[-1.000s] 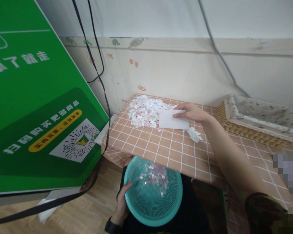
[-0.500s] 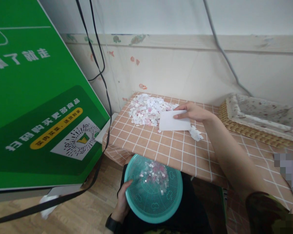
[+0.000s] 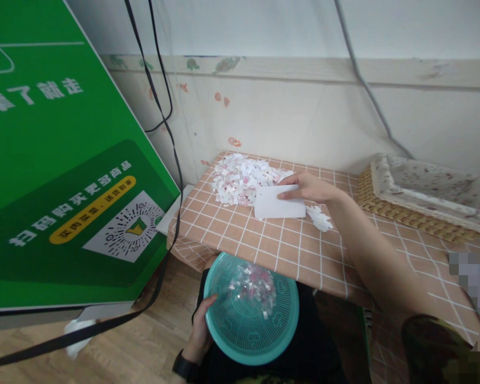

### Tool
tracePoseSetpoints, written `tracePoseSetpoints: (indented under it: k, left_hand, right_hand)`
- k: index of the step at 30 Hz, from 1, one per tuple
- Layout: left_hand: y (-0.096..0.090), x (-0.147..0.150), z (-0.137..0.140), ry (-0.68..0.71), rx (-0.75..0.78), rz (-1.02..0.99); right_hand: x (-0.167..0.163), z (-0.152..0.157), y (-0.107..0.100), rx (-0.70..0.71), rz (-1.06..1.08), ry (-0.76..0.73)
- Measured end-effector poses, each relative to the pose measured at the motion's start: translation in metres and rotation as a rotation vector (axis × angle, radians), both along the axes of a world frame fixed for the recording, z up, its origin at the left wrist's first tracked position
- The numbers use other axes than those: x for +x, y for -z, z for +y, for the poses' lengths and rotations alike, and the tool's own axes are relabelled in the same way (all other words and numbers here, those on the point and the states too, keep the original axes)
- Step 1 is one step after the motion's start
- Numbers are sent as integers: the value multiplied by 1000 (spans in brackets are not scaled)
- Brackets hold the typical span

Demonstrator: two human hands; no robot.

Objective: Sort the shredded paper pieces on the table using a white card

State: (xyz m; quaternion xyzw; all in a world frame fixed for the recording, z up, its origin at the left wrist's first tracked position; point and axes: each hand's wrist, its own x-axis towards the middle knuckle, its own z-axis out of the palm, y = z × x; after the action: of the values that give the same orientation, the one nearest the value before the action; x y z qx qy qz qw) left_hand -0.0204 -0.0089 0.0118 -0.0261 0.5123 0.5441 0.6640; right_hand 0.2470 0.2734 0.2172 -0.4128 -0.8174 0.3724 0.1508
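Observation:
My right hand [image 3: 304, 188] pinches a white card [image 3: 278, 204] by its upper right edge, low over the table. The card's left part overlaps a heap of white and pinkish paper scraps [image 3: 240, 178]. Just right of the card lies a smaller clump of white scraps [image 3: 320, 218]. Below the table edge, my left hand [image 3: 202, 325] grips the left rim of a round teal plastic basket [image 3: 252, 346], thumb over the rim. Inside the basket lie shiny clear and pinkish scraps [image 3: 254, 290].
The table has a brown checked cloth [image 3: 240, 229]. A lined wicker basket [image 3: 416, 213] stands at the right, against the wall. A large green sign panel [image 3: 64, 144] fills the left side, with a black strap [image 3: 178, 186] hanging in front. White material [image 3: 80, 336] lies on the floor.
My right hand has slid the card a little left and toward me, uncovering more of the small clump. My left hand and the teal basket have stayed in place.

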Motion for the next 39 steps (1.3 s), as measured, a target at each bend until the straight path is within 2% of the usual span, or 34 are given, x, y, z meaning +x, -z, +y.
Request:
tracePoseSetpoints:
  k: [5, 8, 13, 19, 21, 24, 29, 32, 35, 39]
  left_hand:
    - [0, 0, 0, -2, 14, -4]
    - [-1, 1, 1, -7, 20, -4]
    - [-3, -1, 2, -13, 26, -5]
    - [3, -2, 1, 4, 28, -21]
    - [6, -2, 0, 23, 53, -36]
    - [10, -2, -2, 51, 75, -70]
    - [6, -2, -1, 22, 62, -83]
    - [4, -2, -1, 6, 53, -72]
    - [4, -2, 0, -7, 48, -59]
    - [9, -2, 0, -17, 35, -71]
  right_hand:
    - [-1, -6, -12, 77, 6, 35]
    - [-5, -14, -17, 129, -31, 4]
    - [-10, -52, -18, 395, -212, 33]
    - [-7, -125, 5, 632, -519, 237]
    - [-12, -146, 19, 731, -524, 314]
    - [-26, -166, 40, 807, -468, 283]
    - [-44, -173, 59, 844, -400, 121]
    - [-45, -170, 62, 894, -431, 102]
    - [-38, -167, 64, 914, -500, 175]
    - [-20, -166, 66, 887, -595, 365]
